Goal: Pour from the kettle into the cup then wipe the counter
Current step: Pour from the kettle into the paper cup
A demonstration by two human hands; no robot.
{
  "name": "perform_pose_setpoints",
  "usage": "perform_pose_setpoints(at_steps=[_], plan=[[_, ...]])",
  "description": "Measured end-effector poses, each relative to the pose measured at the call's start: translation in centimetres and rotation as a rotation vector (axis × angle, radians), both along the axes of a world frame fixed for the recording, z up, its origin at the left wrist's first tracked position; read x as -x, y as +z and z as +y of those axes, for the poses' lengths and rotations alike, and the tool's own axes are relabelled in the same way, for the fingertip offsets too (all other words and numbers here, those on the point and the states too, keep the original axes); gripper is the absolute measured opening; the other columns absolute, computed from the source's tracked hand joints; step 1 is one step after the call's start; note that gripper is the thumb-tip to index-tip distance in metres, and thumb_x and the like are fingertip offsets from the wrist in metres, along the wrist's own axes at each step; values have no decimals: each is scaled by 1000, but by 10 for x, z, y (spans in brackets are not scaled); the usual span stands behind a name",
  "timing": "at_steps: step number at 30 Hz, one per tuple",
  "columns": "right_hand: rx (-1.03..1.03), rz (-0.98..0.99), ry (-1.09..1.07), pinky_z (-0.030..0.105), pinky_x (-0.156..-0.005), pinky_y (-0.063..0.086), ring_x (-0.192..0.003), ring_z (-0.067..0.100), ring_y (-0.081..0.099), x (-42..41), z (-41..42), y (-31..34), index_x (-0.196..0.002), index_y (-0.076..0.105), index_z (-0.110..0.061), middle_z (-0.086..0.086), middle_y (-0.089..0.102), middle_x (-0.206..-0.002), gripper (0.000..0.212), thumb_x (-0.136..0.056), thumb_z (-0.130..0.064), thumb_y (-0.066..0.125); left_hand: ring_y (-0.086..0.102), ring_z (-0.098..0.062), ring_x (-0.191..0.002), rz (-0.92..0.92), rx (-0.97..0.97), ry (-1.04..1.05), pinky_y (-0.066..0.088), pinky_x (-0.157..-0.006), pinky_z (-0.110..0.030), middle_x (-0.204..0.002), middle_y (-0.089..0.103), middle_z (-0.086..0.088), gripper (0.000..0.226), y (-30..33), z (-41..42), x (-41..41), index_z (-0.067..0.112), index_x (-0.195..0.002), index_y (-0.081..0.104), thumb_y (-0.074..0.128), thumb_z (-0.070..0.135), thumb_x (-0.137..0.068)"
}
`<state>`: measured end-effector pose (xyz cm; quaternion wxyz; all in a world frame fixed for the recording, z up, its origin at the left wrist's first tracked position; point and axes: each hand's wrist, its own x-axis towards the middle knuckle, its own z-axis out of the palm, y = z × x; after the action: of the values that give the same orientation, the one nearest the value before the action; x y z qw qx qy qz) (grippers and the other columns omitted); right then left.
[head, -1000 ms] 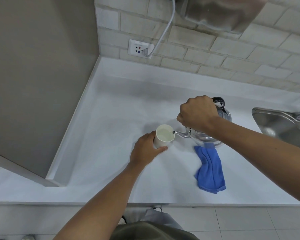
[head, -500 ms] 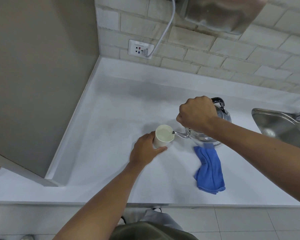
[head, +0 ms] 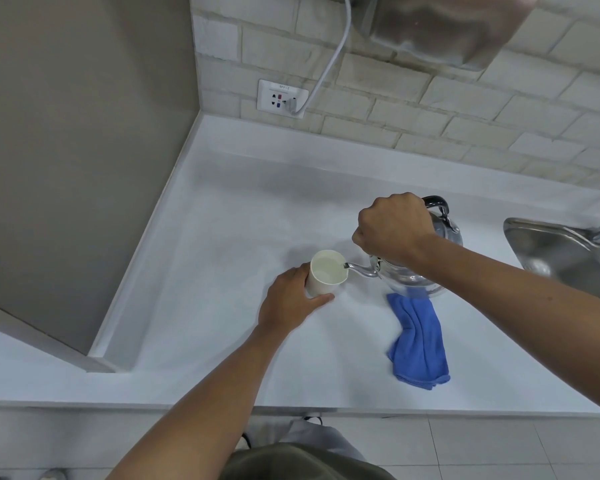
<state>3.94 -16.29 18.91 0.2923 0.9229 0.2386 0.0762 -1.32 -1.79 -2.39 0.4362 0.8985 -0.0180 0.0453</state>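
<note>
Almost nothing differs from a second ago: both arms sit in the same pose and the pour carries on. The kettle's far end sits a touch higher than a second back, so the tilt deepens slightly; the cloth looks shifted only by head motion. For the task, that reads as pouring still in hand, wipe not yet started.

Left to right. Wall socket at the back with a grey cord plugged in; small print on its top edge, too blurred to read. No other brand or label is legible anywhere.

Left hand wraps its fingers and thumb round the lower side of the white cup, steadying it on the white bench. Cup stands upright, pale liquid visible well up inside, level near the top by my guess.

Kettle, shiny metal, is tipped toward the cup, spout tip just over the cup's right rim. Right hand is a closed fist round the kettle's handle, holding it off the bench.

Blue cloth lies crumpled on the bench just below the kettle, untouched. Steel sink at the far right edge.

Likely next: level the kettle before the cup overflows, set it down, take the cloth.
</note>
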Motion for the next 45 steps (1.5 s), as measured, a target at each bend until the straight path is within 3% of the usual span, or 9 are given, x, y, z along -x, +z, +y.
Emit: perform_pose_setpoints(at_steps=[31,40,45], plan=[[27,-8,-15,25,-55,26,-53,23,42,-1,3,-3,-53,34,-14,-2,34,-53,38,-85,-27,48,62,-11,-94,-3,-7,-1,44,-72,-27,-102,67,14,57,-1,0,0,34,-116,59,77,66,-73],[40,-22,-21,24,-54,25,-45,18,28,2,5,-2,-52,33,-14,-2,34,-52,37,-85,-25,47,63,-13,-98,-16,4,-9,44,-73,-26,-107,68,11,59,0,1,0,32,-120,59,77,65,-74],[40,-18,-36,24,-54,26,-45,18,29,1,6,-2,-52,35,-14,-2,35,-52,37,-84,-25,48,63,-13,-97,-13,9,-5,43,-73,-26,-106,68,11,58,1,1,0,32,-119,59,78,64,-74]])
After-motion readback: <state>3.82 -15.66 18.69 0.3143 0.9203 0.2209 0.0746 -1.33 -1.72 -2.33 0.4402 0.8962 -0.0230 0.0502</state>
